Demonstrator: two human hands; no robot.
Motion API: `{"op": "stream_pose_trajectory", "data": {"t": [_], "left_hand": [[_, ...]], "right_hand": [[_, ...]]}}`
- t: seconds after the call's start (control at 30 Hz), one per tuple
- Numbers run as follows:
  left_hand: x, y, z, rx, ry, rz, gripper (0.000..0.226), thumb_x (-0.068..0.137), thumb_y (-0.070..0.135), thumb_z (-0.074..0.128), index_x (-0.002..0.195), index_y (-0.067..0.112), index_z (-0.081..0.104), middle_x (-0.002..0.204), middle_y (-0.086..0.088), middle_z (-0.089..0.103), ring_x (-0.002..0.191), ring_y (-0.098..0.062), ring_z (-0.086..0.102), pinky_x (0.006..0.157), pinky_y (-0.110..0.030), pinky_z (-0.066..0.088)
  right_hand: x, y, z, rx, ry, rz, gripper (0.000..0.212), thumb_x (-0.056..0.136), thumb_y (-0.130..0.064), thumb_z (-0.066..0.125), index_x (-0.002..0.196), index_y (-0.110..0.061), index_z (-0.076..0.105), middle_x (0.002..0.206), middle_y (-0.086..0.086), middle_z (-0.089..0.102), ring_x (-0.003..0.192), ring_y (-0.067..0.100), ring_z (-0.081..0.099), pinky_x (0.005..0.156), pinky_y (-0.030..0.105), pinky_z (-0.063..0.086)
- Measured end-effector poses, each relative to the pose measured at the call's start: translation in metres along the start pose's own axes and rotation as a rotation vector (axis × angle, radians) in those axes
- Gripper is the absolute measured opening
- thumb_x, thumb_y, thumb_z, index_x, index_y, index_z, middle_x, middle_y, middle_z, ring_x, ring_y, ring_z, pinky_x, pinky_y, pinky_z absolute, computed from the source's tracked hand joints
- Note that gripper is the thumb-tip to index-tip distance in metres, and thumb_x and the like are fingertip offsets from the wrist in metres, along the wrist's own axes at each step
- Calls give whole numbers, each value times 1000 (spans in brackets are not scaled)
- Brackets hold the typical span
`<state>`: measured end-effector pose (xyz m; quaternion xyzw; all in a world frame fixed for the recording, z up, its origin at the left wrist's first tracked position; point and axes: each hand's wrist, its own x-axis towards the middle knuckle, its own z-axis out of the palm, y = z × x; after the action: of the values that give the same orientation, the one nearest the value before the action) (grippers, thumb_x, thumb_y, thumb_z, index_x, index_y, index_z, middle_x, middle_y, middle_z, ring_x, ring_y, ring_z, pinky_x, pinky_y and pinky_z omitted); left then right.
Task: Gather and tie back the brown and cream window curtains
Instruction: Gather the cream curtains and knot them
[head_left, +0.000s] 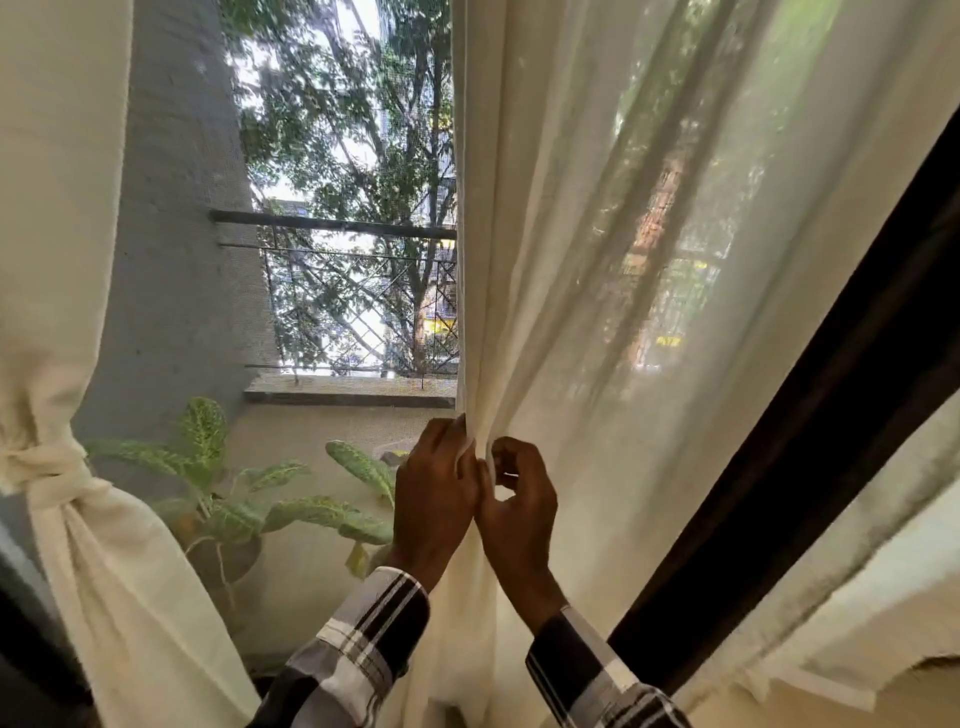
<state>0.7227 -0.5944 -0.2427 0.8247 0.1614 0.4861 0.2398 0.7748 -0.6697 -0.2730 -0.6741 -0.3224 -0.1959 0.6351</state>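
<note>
Both hands meet at the inner edge of the right cream curtain (597, 260), low in the view. The left hand (434, 499) has its fingers curled round the curtain's hem, pinching a fold of the cloth between thumb and fingertips. The right hand (519, 506) sits just beside it, touching it at the knuckles, with thumb and forefinger bent in a narrow pinch on the next fold of the same fabric. Both wrists come up from below in checked black-and-white sleeves (374, 639).

This right cream curtain hangs loose from the top of the frame, sheer enough that foliage and a building show through it as blurred colour. Its folds draw together toward the two hands and fall on below them. To its right, running diagonally from the upper right to the lower middle, is the brown curtain (810, 457), a dark band lying beside the cream cloth; further right is another pale stretch of fabric whose edge is blurred.

On the far left, the left cream curtain (67, 234) is already gathered: a knot of the same cloth (47, 467) cinches it at about the height of the hands, and the fabric flares out again beneath.

Between the two cream curtains the window is open to view. Behind a fine mesh stand a grey wall (176, 234), a dark metal railing (353, 291), trees (353, 119) and, lower down, a plant with broad speckled green leaves (244, 499).
</note>
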Motion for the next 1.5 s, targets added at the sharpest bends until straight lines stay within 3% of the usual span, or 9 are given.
{"op": "stream_pose_trajectory", "data": {"t": [0.17, 0.33, 0.47, 0.63, 0.8, 0.97, 1.1, 1.27, 1.5], "left_hand": [[-4, -3, 3, -162, -74, -18, 33, 100, 29, 43, 119, 10, 62, 101, -2, 62, 89, -17, 64, 73, -38, 54], [-2, 4, 5, -189, -82, -20, 23, 97, 37, 53, 107, 17, 60, 93, 5, 60, 81, -11, 63, 69, -30, 54], [3, 3, 4, -125, 19, 25, 5, 90, 16, 65, 88, 15, 61, 78, 0, 60, 70, -20, 60, 59, -32, 49], [8, -1, -2, -83, 49, 38, 28, 83, 8, 72, 83, 26, 50, 72, 10, 45, 60, -16, 50, 56, -20, 32], [8, -11, 0, -14, 19, 79, 11, 84, 6, 71, 91, 11, 64, 80, -4, 64, 68, -22, 62, 58, -30, 49], [13, -13, -2, 1, 15, 45, 10, 85, 6, 70, 94, 7, 65, 81, -7, 66, 70, -25, 64, 58, -33, 52], [16, -15, -6, 19, 28, 43, 7, 84, 11, 67, 89, 8, 63, 77, -7, 64, 65, -27, 62, 55, -35, 52], [19, -19, -8, 49, 41, 2, 10, 84, 14, 67, 89, 7, 61, 79, -8, 64, 65, -29, 63, 55, -37, 53], [17, -15, -2, 34, 60, -59, 15, 82, 8, 71, 94, 9, 61, 85, -8, 64, 69, -29, 64, 61, -35, 54]], "right_hand": [[-6, 0, 2, 61, -38, 34, 16, 89, -11, 70, 102, -15, 63, 93, -16, 63, 82, 5, 63, 71, 12, 50], [-3, 4, -3, 112, -186, 81, 22, 87, -23, 68, 108, -16, 63, 98, -8, 69, 86, 6, 66, 72, 15, 52], [10, 22, -29, 44, -224, -61, 27, 84, -18, 75, 109, -13, 67, 101, -4, 67, 93, 12, 66, 78, 28, 57], [68, 47, -75, 53, 87, 279, 76, 75, -35, 83, 140, -20, 46, 135, -6, 47, 122, 11, 53, 100, 31, 47], [117, 42, -86, 120, -89, 402, 106, 70, -50, 82, 152, -38, 15, 152, -8, 31, 136, 9, 37, 105, 33, 37], [123, 23, -58, 101, -412, 303, 66, 71, -40, 86, 127, -19, 58, 113, 0, 70, 100, 15, 69, 81, 31, 58], [95, 21, -46, 96, -403, 167, 19, 79, -18, 82, 91, -11, 70, 74, -9, 68, 68, 9, 64, 65, 22, 52], [68, 30, -42, 57, -391, 114, 18, 87, -11, 73, 102, -3, 68, 97, 3, 71, 87, 7, 68, 72, 24, 58], [15, 25, -34, 28, -106, 95, 11, 84, -10, 74, 82, -14, 64, 74, -2, 66, 67, 14, 66, 60, 35, 58]]}}
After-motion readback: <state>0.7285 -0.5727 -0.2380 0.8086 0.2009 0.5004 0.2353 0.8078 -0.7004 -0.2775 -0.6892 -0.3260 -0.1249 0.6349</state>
